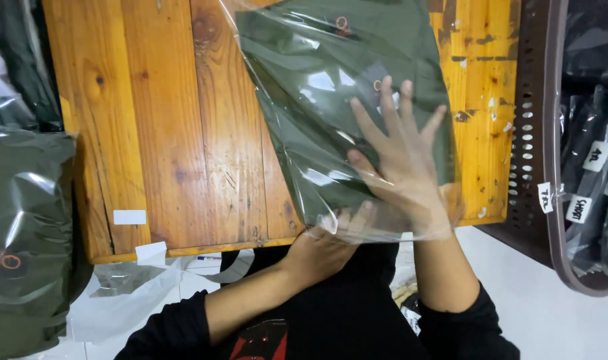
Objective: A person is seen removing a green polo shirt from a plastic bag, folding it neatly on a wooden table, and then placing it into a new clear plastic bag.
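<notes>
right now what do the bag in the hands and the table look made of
Bag: thin clear plastic film, glossy, with glare and creases; the right hand shows through it. Inside looks like dark green fabric. Table: wooden planks, orange varnish, grain and knots visible, finish chipped on the right.

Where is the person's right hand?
In the head view, the right hand is inside the clear plastic bag, fingers spread flat over the dark green folded garment, on the right side of the wooden table, just above the left hand.
</notes>
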